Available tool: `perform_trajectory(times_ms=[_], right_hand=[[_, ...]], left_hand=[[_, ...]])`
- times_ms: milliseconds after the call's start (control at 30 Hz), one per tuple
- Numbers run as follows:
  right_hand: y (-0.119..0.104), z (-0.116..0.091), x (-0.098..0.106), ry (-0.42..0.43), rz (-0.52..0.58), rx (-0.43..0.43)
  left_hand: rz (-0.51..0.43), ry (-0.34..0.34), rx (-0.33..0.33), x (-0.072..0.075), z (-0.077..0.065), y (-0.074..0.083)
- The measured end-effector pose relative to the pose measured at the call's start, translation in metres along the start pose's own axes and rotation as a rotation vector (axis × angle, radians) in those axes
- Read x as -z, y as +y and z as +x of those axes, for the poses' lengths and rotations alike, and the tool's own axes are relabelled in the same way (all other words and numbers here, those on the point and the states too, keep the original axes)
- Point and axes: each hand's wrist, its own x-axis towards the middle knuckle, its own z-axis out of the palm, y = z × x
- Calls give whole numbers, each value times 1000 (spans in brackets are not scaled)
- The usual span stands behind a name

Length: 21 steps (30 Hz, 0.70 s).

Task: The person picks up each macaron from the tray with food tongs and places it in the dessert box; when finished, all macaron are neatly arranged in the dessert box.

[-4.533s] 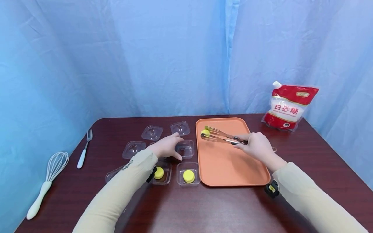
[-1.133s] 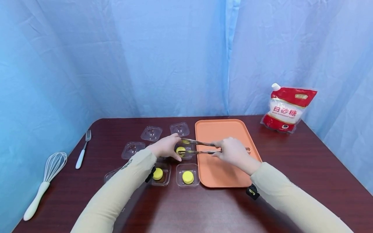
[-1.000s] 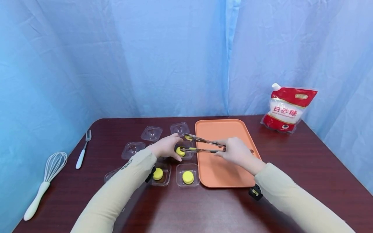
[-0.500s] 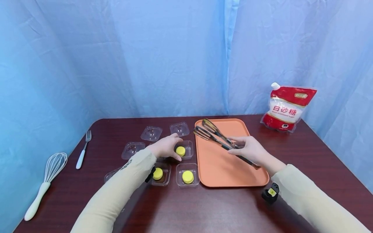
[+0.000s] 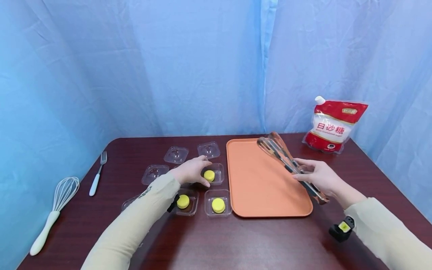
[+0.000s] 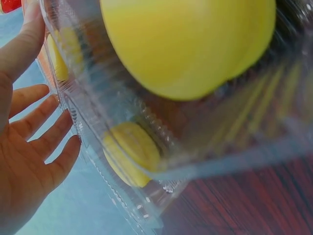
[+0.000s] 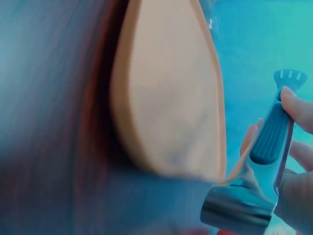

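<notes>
My left hand (image 5: 194,170) rests at the left side of a clear plastic box (image 5: 219,179), its fingers fairly straight; in the left wrist view the fingertips (image 6: 68,117) lie along a box rim. A yellow macaron-like round (image 5: 209,175) sits in that box. Nearer me stand two more clear boxes, one with a yellow round (image 5: 218,205), the other with a yellow round (image 5: 183,201). My right hand (image 5: 318,176) holds metal tongs (image 5: 287,157) with dark grips above the tray's right side, nothing between their ends. In the right wrist view fingers and thumb grip the tongs (image 7: 274,132).
An orange tray (image 5: 266,187) lies right of the boxes. Clear lids (image 5: 176,154) lie behind and left of them. A whisk (image 5: 55,213) and a fork (image 5: 98,174) lie at the left. A red and white sugar pouch (image 5: 332,127) stands at the back right.
A yellow round has gone from the tray into the back right box and been let go. The right hand has drawn the tongs back rightwards. The left hand has stayed.
</notes>
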Motion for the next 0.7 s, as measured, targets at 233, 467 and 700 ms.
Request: perform_trajectory(times_ms=[233, 467, 700], right_hand=[[32, -7, 20, -6, 46, -104], [52, -11, 32, -3, 28, -196], [66, -12, 37, 12, 0, -238]], left_hand=[[-14, 8, 6, 4, -5, -4], [-38, 22, 38, 7, -8, -1], [-33, 84, -7, 12, -16, 0]])
